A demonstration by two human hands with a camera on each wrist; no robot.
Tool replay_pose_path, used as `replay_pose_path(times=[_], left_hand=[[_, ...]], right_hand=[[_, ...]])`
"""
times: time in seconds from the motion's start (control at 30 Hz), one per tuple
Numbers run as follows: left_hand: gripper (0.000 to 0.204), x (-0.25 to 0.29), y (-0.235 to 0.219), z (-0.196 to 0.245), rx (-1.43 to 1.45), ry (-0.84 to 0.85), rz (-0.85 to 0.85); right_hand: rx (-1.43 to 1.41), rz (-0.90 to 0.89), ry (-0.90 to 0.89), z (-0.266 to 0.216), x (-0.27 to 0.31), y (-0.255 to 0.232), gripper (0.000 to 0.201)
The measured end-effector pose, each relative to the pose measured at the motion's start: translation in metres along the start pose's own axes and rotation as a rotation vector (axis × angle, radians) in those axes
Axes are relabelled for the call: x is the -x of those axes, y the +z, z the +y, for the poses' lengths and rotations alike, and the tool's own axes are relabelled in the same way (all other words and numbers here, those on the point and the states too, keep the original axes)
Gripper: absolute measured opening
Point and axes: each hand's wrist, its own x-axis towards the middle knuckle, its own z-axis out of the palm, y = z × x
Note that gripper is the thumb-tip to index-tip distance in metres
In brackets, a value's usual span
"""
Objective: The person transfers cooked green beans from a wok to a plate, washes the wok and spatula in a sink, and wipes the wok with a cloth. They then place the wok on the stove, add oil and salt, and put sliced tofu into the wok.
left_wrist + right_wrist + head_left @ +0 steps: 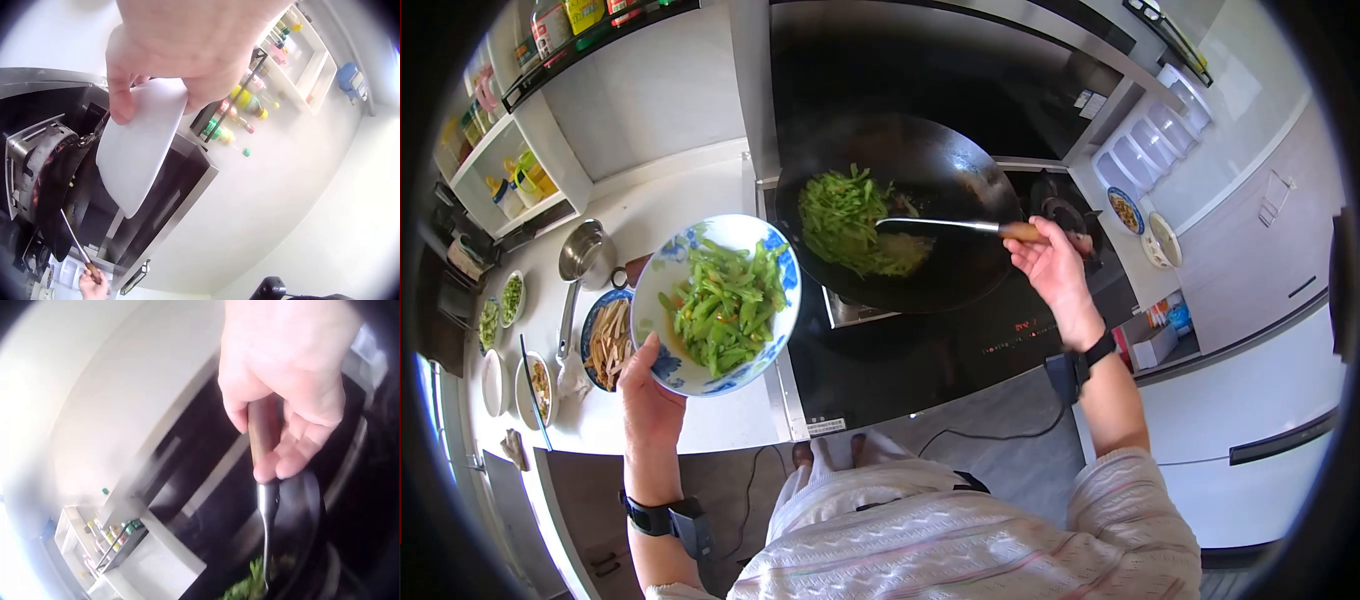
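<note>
My left hand (652,392) grips a white bowl (662,362) with a blue flower pattern by its near rim, thumb at the edge and fingers underneath. Sliced green vegetables (725,300) fill the bowl's middle. The bowl is over the counter, left of the wok (960,190). My right hand (1050,265) holds the wooden handle of a long metal cooking utensil (945,224); in the right wrist view, thumb and fingers (294,459) curl round the handle. Its far end is hidden among shredded greens (845,215) lying in the wok's left part.
On the left counter stand a metal saucepan (588,250), a plate of pale strips (608,340), a bowl with chopsticks (540,390) across it and small dishes of greens (512,297). The wok sits on a black stove (850,370). Two more bowls (1162,240) stand at right.
</note>
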Motion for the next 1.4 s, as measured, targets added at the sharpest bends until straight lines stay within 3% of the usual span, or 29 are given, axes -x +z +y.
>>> replay_pose_path(times=[0.23,0.7,0.8,1.0,1.07,1.13,1.2,1.23,1.4], left_hand=[[0.037,-0.012,0.01,-0.005,-0.081,-0.053,-0.057],[0.036,-0.073,0.091,-0.038,-0.347,-0.095,-0.124],[0.037,-0.093,0.099,-0.053,-0.335,-0.107,-0.161],[0.037,-0.109,0.107,-0.069,-0.26,-0.114,-0.187],[0.036,-0.108,0.104,-0.07,-0.235,-0.124,-0.188],[0.036,-0.107,0.1,-0.071,-0.217,-0.124,-0.192],[0.035,-0.105,0.099,-0.071,-0.198,-0.122,-0.198],[0.035,-0.103,0.099,-0.07,-0.199,-0.118,-0.197],[0.036,-0.096,0.099,-0.066,-0.201,-0.09,-0.208]], right_hand=[[-0.055,0.079,-0.118,-0.005,0.027,0.004,0.021],[0.103,0.079,-0.34,-0.116,0.062,0.017,0.024],[0.116,0.037,-0.361,-0.128,0.073,0.031,0.023],[0.268,-0.118,-0.458,-0.11,0.1,0.065,0.019],[0.452,-0.167,-0.677,-0.107,0.116,0.076,0.018],[0.526,-0.189,-0.737,-0.108,0.13,0.078,0.015],[0.739,-0.359,-0.945,-0.112,0.137,0.077,0.014],[0.777,-0.414,-0.961,-0.116,0.139,0.075,0.015],[0.59,-0.354,-0.927,-0.115,0.138,0.064,0.017]])
